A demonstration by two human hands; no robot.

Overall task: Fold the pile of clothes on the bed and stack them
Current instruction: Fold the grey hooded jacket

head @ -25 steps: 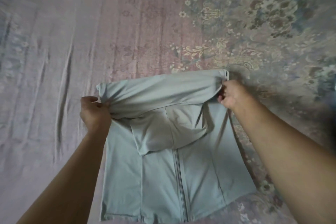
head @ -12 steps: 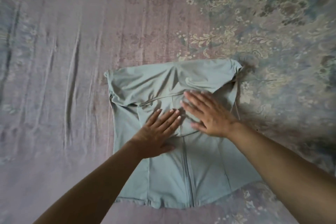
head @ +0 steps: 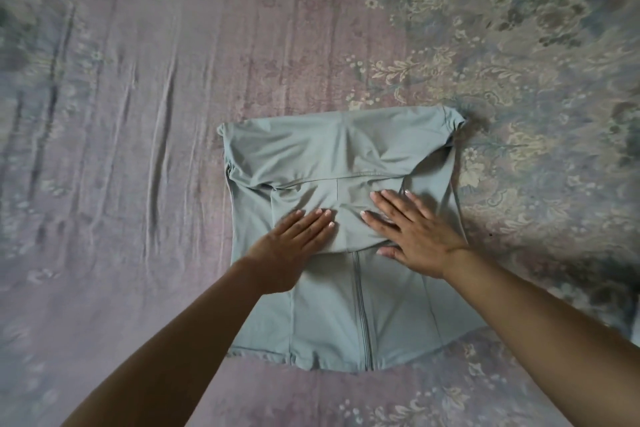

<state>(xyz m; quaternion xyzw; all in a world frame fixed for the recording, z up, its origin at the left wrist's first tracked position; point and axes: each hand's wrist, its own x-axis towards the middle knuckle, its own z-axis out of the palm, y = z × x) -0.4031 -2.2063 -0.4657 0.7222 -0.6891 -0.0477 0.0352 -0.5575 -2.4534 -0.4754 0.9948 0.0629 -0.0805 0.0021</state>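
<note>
Jacket [head: 349, 305] lay zipper-axis toward the person; left hand [head: 291, 246] and right hand [head: 415, 236] pressed flat, fingers spread, on its folded-down top; hem nearest.

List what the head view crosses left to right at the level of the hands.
Bedsheet → left hand → jacket's folded-down flap → right hand → flowered part of the bedsheet.
</note>
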